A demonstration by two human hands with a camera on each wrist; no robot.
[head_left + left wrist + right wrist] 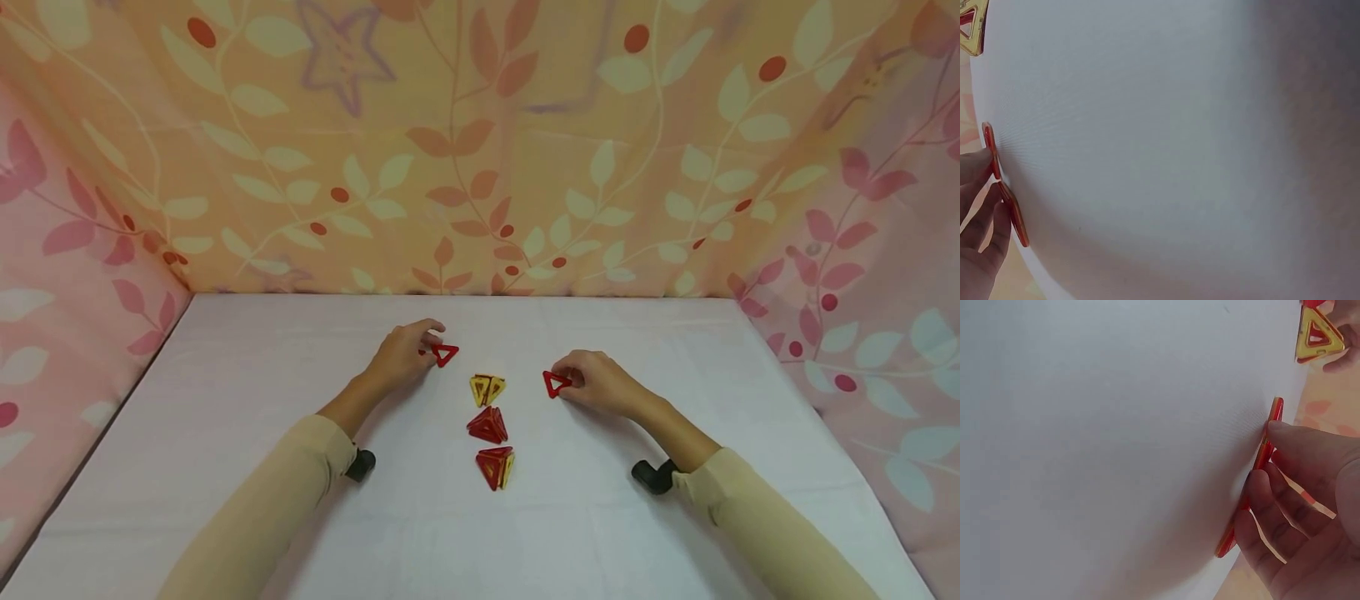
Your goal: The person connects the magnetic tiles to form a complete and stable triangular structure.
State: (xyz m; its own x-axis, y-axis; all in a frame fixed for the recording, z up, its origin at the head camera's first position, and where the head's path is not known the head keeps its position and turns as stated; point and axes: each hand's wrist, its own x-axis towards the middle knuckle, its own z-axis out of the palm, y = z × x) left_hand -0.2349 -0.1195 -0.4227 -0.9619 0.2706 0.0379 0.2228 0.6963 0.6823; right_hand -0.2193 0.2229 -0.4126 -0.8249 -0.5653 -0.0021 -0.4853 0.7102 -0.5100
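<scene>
My left hand point(402, 354) holds red triangular magnetic tiles point(453, 353) just above or on the white table, left of centre. In the left wrist view, two red tiles point(1017, 219) appear edge-on, one beyond the other, at the fingertips. Across the table, my right hand point(600, 379) pinches more red triangular tiles point(547, 384). The right wrist view shows these red tiles point(1262, 456) edge-on in a line, thumb on one side and fingers along them. Parts of the tiles are hidden behind fingers on both sides.
Between the hands, a column of small pyramid-like tile shapes stands on the white cloth point(420, 517): a yellow one point(480, 390), a red one point(487, 427) and a red-and-yellow one point(492, 467). Patterned curtains point(465, 167) close off the back and sides.
</scene>
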